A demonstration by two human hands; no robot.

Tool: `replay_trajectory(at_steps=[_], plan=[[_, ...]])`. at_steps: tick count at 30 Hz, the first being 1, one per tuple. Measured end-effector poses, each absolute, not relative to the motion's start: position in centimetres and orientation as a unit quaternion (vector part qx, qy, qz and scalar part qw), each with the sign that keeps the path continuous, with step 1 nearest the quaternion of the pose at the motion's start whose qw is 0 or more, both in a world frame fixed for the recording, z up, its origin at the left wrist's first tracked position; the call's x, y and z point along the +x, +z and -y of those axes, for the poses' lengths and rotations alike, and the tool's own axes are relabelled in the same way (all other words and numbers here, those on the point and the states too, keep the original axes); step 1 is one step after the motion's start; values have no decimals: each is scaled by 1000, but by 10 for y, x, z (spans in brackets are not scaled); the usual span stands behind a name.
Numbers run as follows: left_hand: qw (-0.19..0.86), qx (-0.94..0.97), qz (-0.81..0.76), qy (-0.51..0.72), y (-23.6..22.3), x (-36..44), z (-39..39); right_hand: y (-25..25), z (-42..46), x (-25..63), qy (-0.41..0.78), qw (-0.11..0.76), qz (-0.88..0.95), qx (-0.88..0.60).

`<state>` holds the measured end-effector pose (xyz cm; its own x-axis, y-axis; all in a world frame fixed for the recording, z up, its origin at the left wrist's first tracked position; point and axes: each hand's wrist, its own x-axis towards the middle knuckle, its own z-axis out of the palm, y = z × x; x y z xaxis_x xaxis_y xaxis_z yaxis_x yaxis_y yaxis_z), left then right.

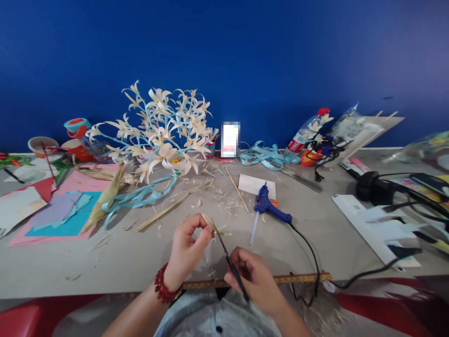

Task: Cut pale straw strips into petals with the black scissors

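Note:
My left hand (187,245), with a red beaded bracelet at the wrist, pinches a small pale piece of dried husk (206,218) between thumb and fingers. Held in my right hand (256,276) are black-handled scissors (224,252). Their blades point up and left and meet the husk piece at my left fingertips; whether they are parted I cannot tell. Beyond my hands, pale trimmings (224,206) are scattered over the grey table (140,262). A blue glue gun (271,208) lies to the right with a glue stick in its back end.
Pale husk flowers on blue stems (168,126) stand at the back left. Coloured paper (66,220), husks (105,199) and blue ribbon (143,194) lie left. More ribbon (266,156), a bottle (305,133) and a white power strip (372,229) are right. The gun's cord (312,252) hangs over the front edge.

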<state>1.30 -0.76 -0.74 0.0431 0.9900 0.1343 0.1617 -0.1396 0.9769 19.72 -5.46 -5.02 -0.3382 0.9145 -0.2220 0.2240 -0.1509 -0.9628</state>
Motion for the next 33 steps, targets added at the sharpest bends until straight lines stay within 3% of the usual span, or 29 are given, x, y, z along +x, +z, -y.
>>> replay_trajectory(at_steps=[10, 33], plan=[[484, 579, -480, 447, -2, 16, 8, -44, 54, 196, 667, 312, 502, -453], [549, 552, -472, 413, 7, 9, 8, -40, 54, 196, 689, 299, 480, -453]])
